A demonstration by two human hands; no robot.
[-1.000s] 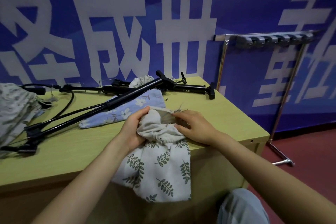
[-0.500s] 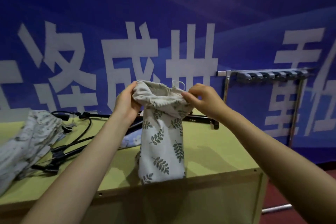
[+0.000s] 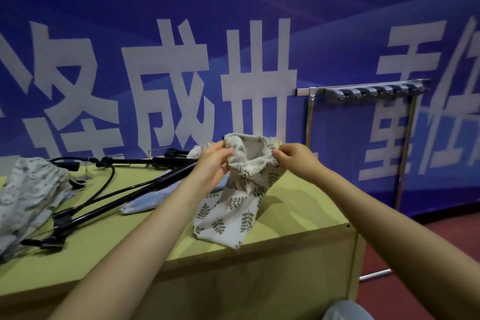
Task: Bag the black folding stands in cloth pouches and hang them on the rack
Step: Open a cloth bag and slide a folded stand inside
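Both my hands hold a cream cloth pouch [image 3: 233,205] with a green leaf print by its mouth. My left hand [image 3: 211,161] pinches the left rim, my right hand [image 3: 293,157] pinches the right rim, and the mouth gapes open between them. The pouch's bottom rests on the green table [image 3: 298,213] near its front edge. Black folding stands [image 3: 122,192] lie across the table to the left, their legs pointing toward me. A metal rack [image 3: 311,117] with grey hooks [image 3: 374,92] stands at the right against the blue wall.
A pale blue flowered pouch [image 3: 148,200] lies under the stands. A heap of grey patterned cloth [image 3: 28,202] covers the table's left end. Another cloth piece [image 3: 194,150] shows behind my left hand. Red floor lies to the right of the table.
The pouch went from bunched low at the table's front edge to lifted upright, and is now lower and tilted with its mouth spread wider. Both hands kept their grip.
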